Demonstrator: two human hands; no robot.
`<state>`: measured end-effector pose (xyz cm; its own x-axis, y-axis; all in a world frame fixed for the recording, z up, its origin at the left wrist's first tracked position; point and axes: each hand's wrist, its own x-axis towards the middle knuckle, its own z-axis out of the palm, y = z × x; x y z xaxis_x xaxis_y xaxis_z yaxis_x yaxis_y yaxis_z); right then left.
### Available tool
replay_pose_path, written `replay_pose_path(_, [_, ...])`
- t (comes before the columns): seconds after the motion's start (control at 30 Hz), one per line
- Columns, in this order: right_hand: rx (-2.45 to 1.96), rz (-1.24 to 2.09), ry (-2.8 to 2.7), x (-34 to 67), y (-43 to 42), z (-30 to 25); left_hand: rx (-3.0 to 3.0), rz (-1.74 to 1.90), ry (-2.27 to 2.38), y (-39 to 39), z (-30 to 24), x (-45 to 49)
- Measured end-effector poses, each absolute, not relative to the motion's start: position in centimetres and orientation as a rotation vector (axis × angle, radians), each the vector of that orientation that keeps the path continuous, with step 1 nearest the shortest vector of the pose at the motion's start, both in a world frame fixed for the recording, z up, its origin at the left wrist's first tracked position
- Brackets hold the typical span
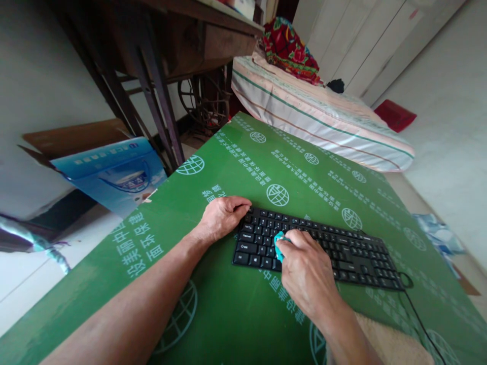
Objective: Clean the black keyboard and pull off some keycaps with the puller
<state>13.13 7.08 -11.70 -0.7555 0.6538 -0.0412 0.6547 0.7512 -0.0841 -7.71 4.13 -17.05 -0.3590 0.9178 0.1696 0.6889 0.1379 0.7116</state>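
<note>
A black keyboard point(350, 261) lies flat on the green table point(236, 172), angled down to the right. Its upper left corner is pinched by my left hand point(224, 215), fingers closed at the edge. Over the left-hand keys, my right hand point(308, 263) is closed round a small turquoise cleaning cloth point(279, 246). Only a bit of the cloth shows beside the fingers, against the keys; the rest is hidden in the hand. From the keyboard's right end a black cable point(423, 322) loops and runs toward the near edge.
Under my right forearm lies a beige cloth point(388, 342). Left of the table is a blue cardboard box point(114, 175) with open flaps, near a dark wooden stand point(213, 45) with an iron wheel. A bed with a striped sheet point(323, 121) stands beyond the far edge.
</note>
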Motion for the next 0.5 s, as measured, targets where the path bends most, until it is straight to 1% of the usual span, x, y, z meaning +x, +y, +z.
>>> replay_pose_path(0.3, [1.072, -0.125, 2.939, 13.2, 6.9, -11.9, 1.547, 1.032, 2.119, 4.2, -16.9, -7.7])
replay_pose_path(0.5, [1.146, -0.214, 2.964, 14.2, 7.4, -11.7, 1.534, 1.051, 2.116, 4.1, -17.0, -7.7])
